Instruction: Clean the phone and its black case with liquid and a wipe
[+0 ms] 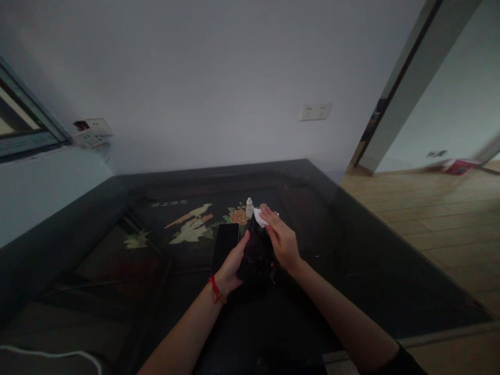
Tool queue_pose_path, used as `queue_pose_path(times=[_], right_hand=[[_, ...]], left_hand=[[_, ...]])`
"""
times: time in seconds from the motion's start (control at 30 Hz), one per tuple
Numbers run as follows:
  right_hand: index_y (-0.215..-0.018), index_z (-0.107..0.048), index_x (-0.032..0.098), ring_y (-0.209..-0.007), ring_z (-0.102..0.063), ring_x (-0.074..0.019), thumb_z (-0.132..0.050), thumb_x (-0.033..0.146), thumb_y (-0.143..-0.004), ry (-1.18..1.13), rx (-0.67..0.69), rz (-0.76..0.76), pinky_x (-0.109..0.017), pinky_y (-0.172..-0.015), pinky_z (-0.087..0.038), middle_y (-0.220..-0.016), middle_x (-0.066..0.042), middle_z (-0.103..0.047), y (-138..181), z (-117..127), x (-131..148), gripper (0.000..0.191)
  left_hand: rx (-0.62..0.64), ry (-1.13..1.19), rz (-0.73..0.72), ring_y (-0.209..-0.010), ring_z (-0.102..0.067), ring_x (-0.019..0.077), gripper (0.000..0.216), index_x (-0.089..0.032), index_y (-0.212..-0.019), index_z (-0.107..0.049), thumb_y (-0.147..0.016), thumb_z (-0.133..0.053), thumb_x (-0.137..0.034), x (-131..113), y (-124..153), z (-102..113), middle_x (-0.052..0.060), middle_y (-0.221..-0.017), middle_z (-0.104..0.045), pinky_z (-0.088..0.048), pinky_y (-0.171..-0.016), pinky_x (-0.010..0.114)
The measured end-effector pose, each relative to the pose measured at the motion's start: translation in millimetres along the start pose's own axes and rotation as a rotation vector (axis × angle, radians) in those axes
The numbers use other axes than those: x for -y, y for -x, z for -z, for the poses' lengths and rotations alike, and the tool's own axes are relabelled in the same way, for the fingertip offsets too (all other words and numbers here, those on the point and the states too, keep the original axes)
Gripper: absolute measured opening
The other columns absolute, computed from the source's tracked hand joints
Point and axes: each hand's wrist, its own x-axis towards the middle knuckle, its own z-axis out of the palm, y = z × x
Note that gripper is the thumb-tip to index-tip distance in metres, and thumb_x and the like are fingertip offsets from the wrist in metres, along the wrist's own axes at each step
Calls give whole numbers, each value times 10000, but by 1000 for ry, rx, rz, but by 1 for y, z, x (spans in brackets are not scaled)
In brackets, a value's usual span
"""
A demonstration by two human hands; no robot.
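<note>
My left hand (pixel 233 260), with a red string bracelet at the wrist, grips the left side of a black object (pixel 255 252) whose kind I cannot make out against the dark table. My right hand (pixel 282 238) presses a white tissue or cloth (pixel 260 217) onto the top of that object, fingers bent over it. A small shiny thing, perhaps a key ring or charm (pixel 272 272), shows at its right side. Just behind stands a small white bottle (pixel 249 208), upright. A flat black rectangular thing, like a phone (pixel 225 242), lies left of the black object, partly behind my left hand.
The glossy black table (pixel 332 229) bears a bird-and-flower picture (pixel 191 229). Behind it rises a pale wall with sockets (pixel 315 111); another socket block (pixel 92 132) is at the left corner. A white cable (pixel 50 354) lies at lower left. Wooden floor (pixel 422 208) extends to the right.
</note>
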Motion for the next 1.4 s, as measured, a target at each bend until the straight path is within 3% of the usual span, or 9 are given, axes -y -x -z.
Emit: queue_pose_path(times=[0.23, 0.47, 0.53, 0.67, 0.77, 1.0, 1.13, 1.4], right_hand=[[-1278, -514, 229, -1257, -453, -165, -349, 149, -936, 75, 229, 288, -444, -1102, -326, -1287, -51, -563, 1, 0, 12, 388], [-1237, -544, 184, -1246, -463, -140, -360, 172, -936, 0, 451, 525, -364, -1089, -353, -1246, -62, -597, 9, -11, 27, 353], [-1261, -523, 194, -1258, -447, -140, -354, 173, -939, 37, 460, 507, -363, -1092, -351, -1272, -55, -577, 8, -11, 25, 364], [-1294, -492, 171, -1317, -362, -176, -338, 155, -945, 163, 344, 345, -420, -1109, -315, -1332, -80, -518, 3, -10, 17, 382], [-1280, -503, 159, -1330, -340, -177, -334, 147, -945, 160, 329, 308, -436, -1118, -287, -1339, -80, -512, 4, -11, 21, 375], [-1192, -560, 171, -1281, -417, -130, -363, 132, -921, 10, 463, 577, -430, -1149, -182, -1246, -42, -599, 8, -8, 30, 337], [-1238, -534, 188, -1325, -352, -170, -390, 127, -907, 93, 330, 434, -481, -1136, -203, -1279, -50, -572, 2, 2, 10, 366], [-1279, -515, 231, -1294, -404, -186, -339, 144, -933, 66, 69, 46, -483, -1096, -306, -1310, -55, -543, -7, 9, -11, 398]], left_hand=[[-12, 116, -132, -924, -654, 220, 494, -126, -1156, -593, -890, -406, -497, -11, -1, 2, 94, -947, -703, -478, -886, 347], [-25, 172, -115, -855, -670, 227, 640, -43, -1236, -518, -898, -308, -545, -29, 3, 2, 142, -919, -699, -501, -844, 361], [-39, 214, -111, -820, -672, 206, 622, -38, -1260, -491, -904, -324, -519, -25, 1, 2, 127, -887, -702, -506, -829, 332], [-36, 313, -90, -711, -662, 128, 523, -61, -1274, -478, -910, -400, -429, -13, -2, 0, 56, -807, -704, -500, -794, 226], [-20, 298, -93, -739, -667, 134, 512, -91, -1290, -476, -910, -404, -425, -13, -2, 1, 53, -842, -711, -488, -840, 245], [43, 190, -215, -979, -640, 235, 624, -84, -1298, -492, -917, -267, -524, -39, 5, 16, 138, -1059, -685, -401, -988, 396], [71, 212, -258, -1018, -624, 231, 559, -118, -1270, -525, -928, -279, -486, -37, 4, 17, 119, -1105, -672, -381, -1003, 404], [95, 185, -135, -1069, -595, 271, 585, -143, -1327, -452, -916, -280, -523, -21, 4, 4, 130, -1173, -633, -398, -974, 461]])
